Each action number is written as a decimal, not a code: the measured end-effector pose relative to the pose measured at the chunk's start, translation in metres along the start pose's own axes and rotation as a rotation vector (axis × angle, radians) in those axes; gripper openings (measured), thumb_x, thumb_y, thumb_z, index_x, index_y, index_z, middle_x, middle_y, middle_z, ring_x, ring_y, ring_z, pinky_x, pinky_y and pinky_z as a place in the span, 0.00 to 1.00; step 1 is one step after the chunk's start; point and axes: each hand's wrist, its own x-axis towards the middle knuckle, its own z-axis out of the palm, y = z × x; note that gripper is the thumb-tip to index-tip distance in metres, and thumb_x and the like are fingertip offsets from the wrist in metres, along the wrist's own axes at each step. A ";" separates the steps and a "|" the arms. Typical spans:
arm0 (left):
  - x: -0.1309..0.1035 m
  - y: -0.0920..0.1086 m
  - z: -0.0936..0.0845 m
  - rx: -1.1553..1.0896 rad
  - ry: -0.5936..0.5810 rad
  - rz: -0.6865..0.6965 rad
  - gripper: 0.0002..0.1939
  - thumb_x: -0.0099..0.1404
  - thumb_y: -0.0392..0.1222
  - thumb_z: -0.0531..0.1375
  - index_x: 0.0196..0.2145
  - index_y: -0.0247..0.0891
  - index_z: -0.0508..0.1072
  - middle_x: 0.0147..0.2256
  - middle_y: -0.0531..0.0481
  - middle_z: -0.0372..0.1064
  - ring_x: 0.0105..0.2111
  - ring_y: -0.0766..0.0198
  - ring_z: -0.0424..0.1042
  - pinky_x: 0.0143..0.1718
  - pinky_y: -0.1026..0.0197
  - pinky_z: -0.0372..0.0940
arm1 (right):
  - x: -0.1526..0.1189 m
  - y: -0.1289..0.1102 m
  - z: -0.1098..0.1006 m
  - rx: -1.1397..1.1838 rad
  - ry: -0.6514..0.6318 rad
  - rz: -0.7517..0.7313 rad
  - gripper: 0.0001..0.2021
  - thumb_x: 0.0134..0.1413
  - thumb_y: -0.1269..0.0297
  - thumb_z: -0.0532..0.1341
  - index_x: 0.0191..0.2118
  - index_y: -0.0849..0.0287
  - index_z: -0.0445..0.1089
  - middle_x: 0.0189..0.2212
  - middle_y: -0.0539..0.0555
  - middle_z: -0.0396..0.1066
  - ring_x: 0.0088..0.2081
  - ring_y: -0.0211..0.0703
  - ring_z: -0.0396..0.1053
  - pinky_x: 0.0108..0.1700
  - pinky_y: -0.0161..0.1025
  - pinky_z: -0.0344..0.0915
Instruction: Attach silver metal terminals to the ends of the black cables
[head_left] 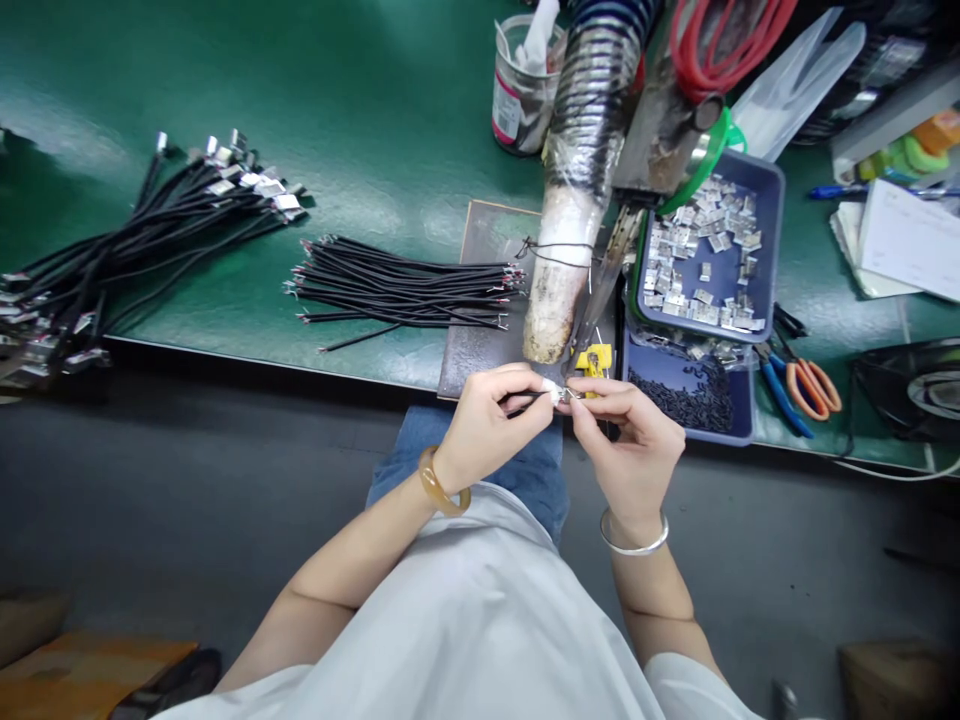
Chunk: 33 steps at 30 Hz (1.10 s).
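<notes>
My left hand (496, 415) pinches the end of a black cable (521, 395), with something white at its fingertips. Against it, my right hand (631, 430) pinches a small metal piece (568, 395); its exact shape is too small to tell. Both hands meet at the table's front edge, just before a yellow fixture (595, 360) and below the mouth of a taped hose (551, 325). A bundle of black cables (397, 285) with stripped ends lies to the left, partly on a dark board (469, 365).
Farther left lies a pile of cables with metal connectors (187, 215). On the right are a blue bin of metal shells (772, 250), a lower bin of black pieces (739, 425), pliers (784, 395), orange-handled scissors (814, 390) and papers (911, 240). A plastic cup (510, 105) stands behind.
</notes>
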 end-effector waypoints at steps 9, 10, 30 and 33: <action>0.003 -0.004 0.004 0.124 0.052 0.049 0.07 0.59 0.32 0.61 0.28 0.33 0.80 0.20 0.56 0.63 0.19 0.74 0.53 0.20 0.69 0.51 | 0.007 0.003 0.003 -0.174 0.021 -0.180 0.08 0.57 0.75 0.65 0.34 0.53 0.73 0.38 0.49 0.79 0.40 0.42 0.78 0.44 0.42 0.75; 0.003 -0.004 0.004 0.135 0.059 0.066 0.07 0.59 0.32 0.61 0.29 0.33 0.80 0.20 0.56 0.62 0.19 0.74 0.53 0.20 0.69 0.51 | 0.008 0.003 0.003 -0.173 0.025 -0.184 0.08 0.57 0.75 0.65 0.34 0.53 0.73 0.38 0.49 0.79 0.40 0.42 0.78 0.44 0.42 0.75; -0.009 -0.005 0.003 0.103 0.056 0.008 0.04 0.63 0.35 0.63 0.33 0.33 0.79 0.30 0.47 0.77 0.26 0.68 0.70 0.25 0.69 0.63 | -0.004 0.001 -0.005 -0.259 0.015 -0.269 0.09 0.57 0.75 0.66 0.38 0.52 0.72 0.43 0.52 0.80 0.43 0.43 0.80 0.45 0.41 0.78; -0.013 -0.002 -0.002 0.024 -0.025 0.012 0.07 0.64 0.39 0.64 0.31 0.33 0.79 0.27 0.47 0.76 0.24 0.69 0.69 0.23 0.70 0.61 | -0.005 0.001 -0.011 -0.137 0.003 -0.100 0.05 0.58 0.72 0.66 0.36 0.54 0.72 0.39 0.52 0.80 0.40 0.43 0.80 0.41 0.39 0.79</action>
